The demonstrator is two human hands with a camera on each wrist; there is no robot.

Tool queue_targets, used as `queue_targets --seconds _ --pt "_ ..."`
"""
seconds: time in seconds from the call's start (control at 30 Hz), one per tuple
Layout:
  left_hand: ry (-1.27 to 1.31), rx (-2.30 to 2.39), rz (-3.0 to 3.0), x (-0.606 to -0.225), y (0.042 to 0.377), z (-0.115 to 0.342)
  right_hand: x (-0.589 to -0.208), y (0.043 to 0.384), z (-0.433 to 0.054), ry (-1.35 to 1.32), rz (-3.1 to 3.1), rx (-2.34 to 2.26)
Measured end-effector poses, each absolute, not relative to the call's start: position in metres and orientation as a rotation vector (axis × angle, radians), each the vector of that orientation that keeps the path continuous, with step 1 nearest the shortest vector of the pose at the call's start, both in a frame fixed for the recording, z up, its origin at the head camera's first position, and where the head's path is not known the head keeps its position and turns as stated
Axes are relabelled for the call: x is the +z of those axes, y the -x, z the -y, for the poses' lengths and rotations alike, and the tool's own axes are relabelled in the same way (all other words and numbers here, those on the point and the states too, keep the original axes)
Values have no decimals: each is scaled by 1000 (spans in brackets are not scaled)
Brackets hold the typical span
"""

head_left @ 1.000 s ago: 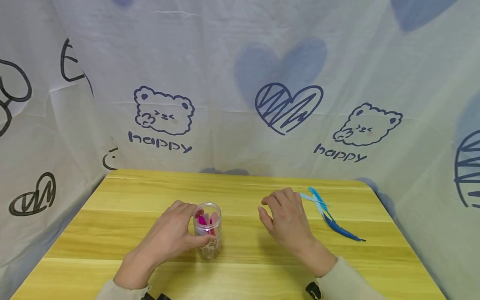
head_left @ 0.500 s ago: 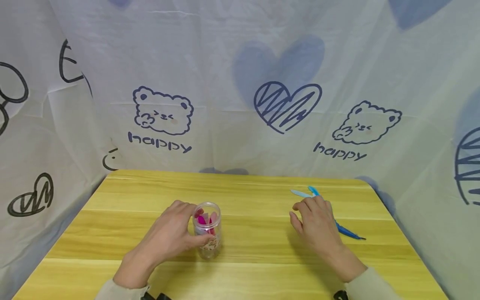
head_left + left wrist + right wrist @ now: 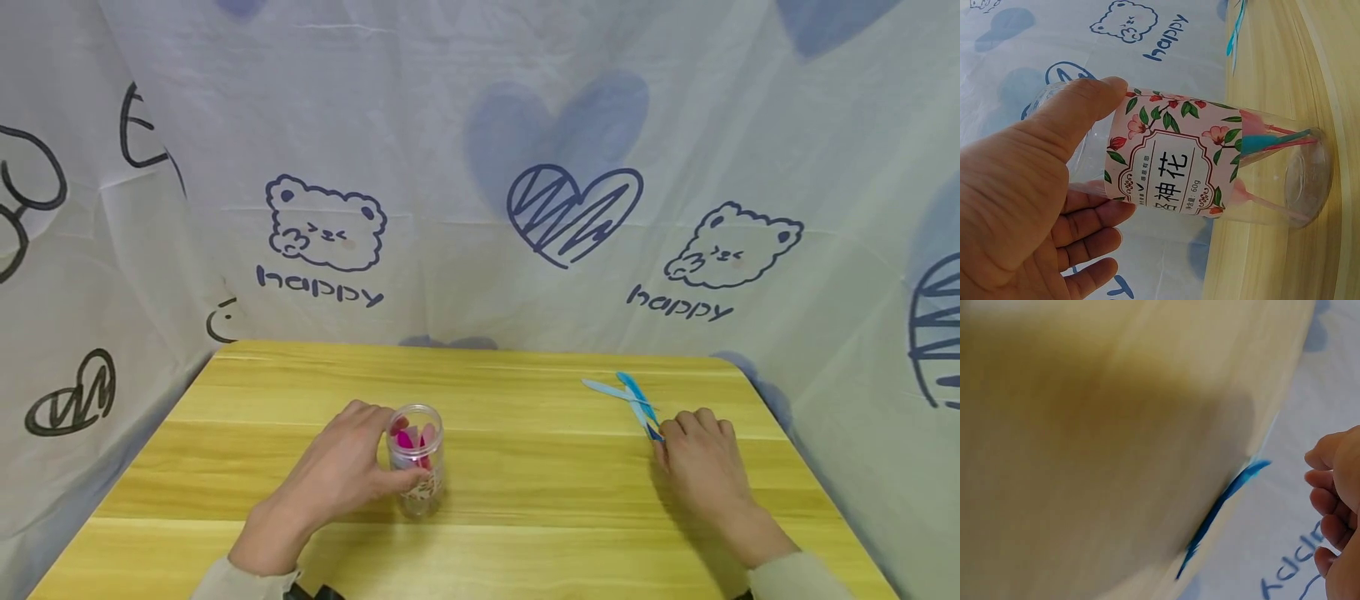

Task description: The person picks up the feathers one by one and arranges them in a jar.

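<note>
A clear plastic jar [image 3: 418, 496] stands upright on the table, its pink flowered label [image 3: 1175, 156] facing the left wrist camera. My left hand [image 3: 333, 467] grips it between thumb and fingers. Inside are pink feathers [image 3: 406, 439], and a turquoise one [image 3: 1269, 142] shows below the label. On the right lie a pale blue feather [image 3: 609, 389], a bright blue feather [image 3: 632, 387] and a dark blue feather [image 3: 1207, 526], crossing one another. My right hand [image 3: 708, 467] hovers over the dark blue one and hides most of it in the head view. Its loosely curled fingers [image 3: 1329, 509] hold nothing.
The wood-grain table [image 3: 510, 550] has a rounded far right corner. White cloth [image 3: 450, 125] printed with bears and hearts hangs behind it and along both sides.
My right hand has moved to the right across the feathers, uncovering the pale and bright blue ones and covering the dark blue one. The left hand and jar have stayed put.
</note>
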State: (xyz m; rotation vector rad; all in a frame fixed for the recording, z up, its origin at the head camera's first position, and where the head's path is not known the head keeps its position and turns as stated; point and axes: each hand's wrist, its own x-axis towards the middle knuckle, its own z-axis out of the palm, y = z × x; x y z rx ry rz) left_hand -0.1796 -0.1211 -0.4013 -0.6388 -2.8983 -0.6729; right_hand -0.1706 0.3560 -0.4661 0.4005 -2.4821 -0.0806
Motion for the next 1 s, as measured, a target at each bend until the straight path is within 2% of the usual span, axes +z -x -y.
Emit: queue_targets --seconds 0.27,1.0 --pt "623 -682 2907 -401 179 121 -472 166 -377 -319 2648 -219" --pt "619 -690 2906 -402 180 122 -474 163 -386 -135 2966 -214"
